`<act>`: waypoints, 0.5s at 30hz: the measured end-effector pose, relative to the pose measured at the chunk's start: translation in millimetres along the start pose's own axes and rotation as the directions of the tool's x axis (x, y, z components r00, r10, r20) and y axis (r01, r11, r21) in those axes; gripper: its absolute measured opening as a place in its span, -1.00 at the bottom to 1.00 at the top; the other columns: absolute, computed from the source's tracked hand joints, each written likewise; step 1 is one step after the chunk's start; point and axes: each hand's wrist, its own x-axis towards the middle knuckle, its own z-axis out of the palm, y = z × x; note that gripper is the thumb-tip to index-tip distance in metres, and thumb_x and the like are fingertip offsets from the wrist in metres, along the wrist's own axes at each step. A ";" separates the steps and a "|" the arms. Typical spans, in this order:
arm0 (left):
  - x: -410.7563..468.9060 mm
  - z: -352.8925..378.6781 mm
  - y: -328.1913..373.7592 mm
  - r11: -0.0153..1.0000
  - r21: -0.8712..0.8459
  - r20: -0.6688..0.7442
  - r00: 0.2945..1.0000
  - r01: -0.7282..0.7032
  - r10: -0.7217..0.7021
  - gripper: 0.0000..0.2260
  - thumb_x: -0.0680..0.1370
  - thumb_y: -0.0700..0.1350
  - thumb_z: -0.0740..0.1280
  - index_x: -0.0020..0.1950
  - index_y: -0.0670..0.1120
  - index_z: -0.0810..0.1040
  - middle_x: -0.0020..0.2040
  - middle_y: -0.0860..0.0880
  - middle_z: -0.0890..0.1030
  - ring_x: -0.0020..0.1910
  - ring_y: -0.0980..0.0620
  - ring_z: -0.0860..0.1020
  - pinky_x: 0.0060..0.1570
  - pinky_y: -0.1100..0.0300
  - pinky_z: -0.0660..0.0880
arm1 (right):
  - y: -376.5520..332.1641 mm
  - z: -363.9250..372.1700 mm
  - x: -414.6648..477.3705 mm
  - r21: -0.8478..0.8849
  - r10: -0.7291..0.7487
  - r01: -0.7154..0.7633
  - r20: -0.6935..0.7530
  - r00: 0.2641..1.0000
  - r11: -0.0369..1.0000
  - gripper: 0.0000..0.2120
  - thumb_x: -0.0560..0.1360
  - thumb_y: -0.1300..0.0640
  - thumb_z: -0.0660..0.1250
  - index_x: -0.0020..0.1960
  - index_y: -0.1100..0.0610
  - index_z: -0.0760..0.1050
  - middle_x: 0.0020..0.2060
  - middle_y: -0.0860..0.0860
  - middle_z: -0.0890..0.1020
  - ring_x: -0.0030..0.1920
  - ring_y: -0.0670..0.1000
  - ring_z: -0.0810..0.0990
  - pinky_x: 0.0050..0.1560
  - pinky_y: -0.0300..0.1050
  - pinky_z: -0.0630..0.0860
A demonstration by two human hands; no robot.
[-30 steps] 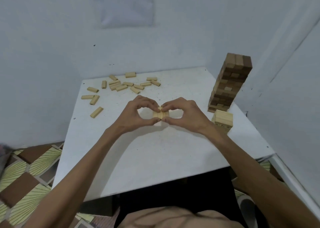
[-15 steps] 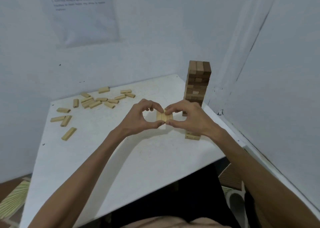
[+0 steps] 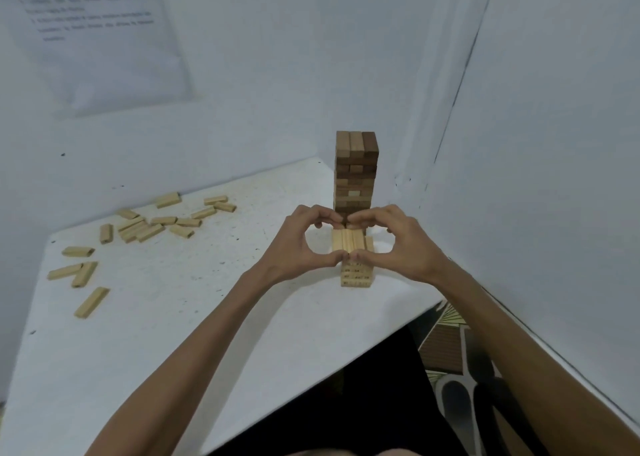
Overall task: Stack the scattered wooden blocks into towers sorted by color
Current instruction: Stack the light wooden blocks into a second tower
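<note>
Pale rectangular block row (image 3: 348,240), clamped between my left grip (image 3: 294,244) and right grip (image 3: 401,244), has moved over the short pale tower (image 3: 356,277).

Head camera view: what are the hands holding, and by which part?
Both the left hand and right hand pinch a flat row of pale wooden blocks by its ends, thumbs on the near ends, index fingers on the far.

The flat row of pale wooden blocks (image 3: 348,240) and the scattered pale rectangular wooden blocks (image 3: 140,229) at 10 o'clock look like bare, matt wood. The tall brown wooden block tower (image 3: 356,171) at 12 o'clock is smooth and darker. The white bench (image 3: 173,317) is matt and dark-flecked. The white paper sheet (image 3: 100,40) at 11 o'clock is slightly rippled.
</note>
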 end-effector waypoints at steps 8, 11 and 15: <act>5.2 11.1 0.4 0.999 0.004 0.020 0.999 0.045 -0.045 -0.50 0.38 0.01 0.65 0.26 0.14 0.57 0.19 0.35 0.56 0.28 0.09 0.44 0.27 0.08 0.45 | 13.3 -0.3 -5.5 -0.031 0.022 -0.022 -0.019 1.000 0.999 -0.48 0.41 -0.16 0.59 0.31 -0.28 0.50 0.26 -0.15 0.53 0.30 -0.26 0.41 0.15 -0.49 0.27; 6.1 14.0 -1.6 0.998 0.017 0.028 0.998 0.056 -0.056 -0.49 0.37 0.06 0.64 0.26 0.19 0.55 0.20 0.31 0.56 0.29 0.10 0.44 0.28 0.05 0.44 | 14.9 -0.4 -7.0 -0.028 0.026 -0.027 -0.024 0.999 0.999 -0.48 0.40 -0.16 0.59 0.32 -0.26 0.51 0.25 -0.16 0.54 0.28 -0.26 0.42 0.13 -0.45 0.29; 7.0 17.2 -2.3 0.997 0.025 0.039 0.996 0.073 -0.074 -0.49 0.36 0.14 0.61 0.26 0.20 0.54 0.22 0.28 0.56 0.30 0.13 0.42 0.28 0.06 0.44 | 15.3 -1.7 -9.4 -0.007 0.033 -0.034 -0.036 0.999 0.999 -0.47 0.39 -0.14 0.60 0.31 -0.25 0.52 0.22 -0.18 0.57 0.27 -0.29 0.43 0.13 -0.45 0.28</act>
